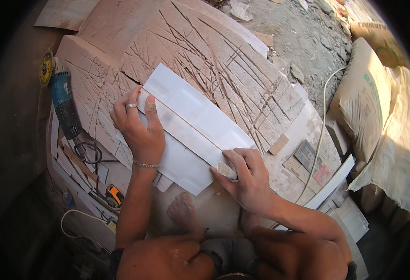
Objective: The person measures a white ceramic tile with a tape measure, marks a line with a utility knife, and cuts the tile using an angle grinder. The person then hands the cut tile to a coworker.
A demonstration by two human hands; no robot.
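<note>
A glossy white tile [200,105] lies slantwise on the scored slab, its lower part [186,168] reaching toward my feet. Across it runs a narrow white strip [181,128] with a thin brown edge. My left hand [142,126], wearing a ring and a bracelet, is closed around the strip's upper-left end, thumb on top. At the lower-right end, my right hand [249,179] pinches a small pale, rough-faced piece [226,171] between thumb and fingers. Whether that piece is separate from the strip, I cannot tell.
Beneath the tile is a dusty slab [261,88] crossed by many cut grooves. An angle grinder [62,95] lies at left, above an orange-black tape measure [114,196]. Tile offcuts [304,154], a pale cable [324,112] and filled sacks [364,93] are at right.
</note>
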